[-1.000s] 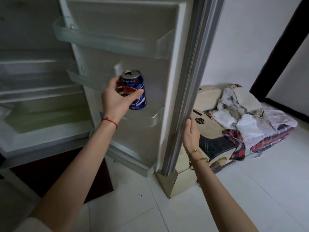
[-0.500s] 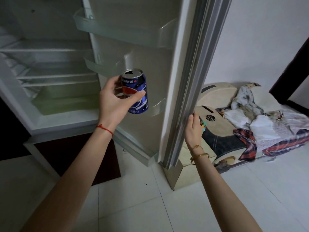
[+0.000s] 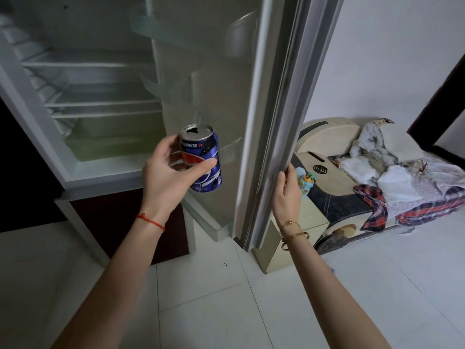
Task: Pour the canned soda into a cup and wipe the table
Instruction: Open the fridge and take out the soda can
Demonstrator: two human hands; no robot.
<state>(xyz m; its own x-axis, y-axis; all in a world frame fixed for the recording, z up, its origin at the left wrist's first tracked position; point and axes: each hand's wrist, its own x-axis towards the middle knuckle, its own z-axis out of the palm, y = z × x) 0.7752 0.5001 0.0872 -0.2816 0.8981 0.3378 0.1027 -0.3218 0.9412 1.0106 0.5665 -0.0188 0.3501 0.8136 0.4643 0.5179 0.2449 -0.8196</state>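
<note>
From your head camera, your left hand (image 3: 168,172) reaches forward and grips the opened blue soda can (image 3: 202,161) upright before the open fridge (image 3: 83,96), while your right hand (image 3: 286,191) curls its fingers round the fridge door's edge (image 3: 279,122).

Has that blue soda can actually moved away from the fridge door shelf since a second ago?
Yes. The soda can in the left hand has come out and down from the fridge door, nearer the person.
</note>
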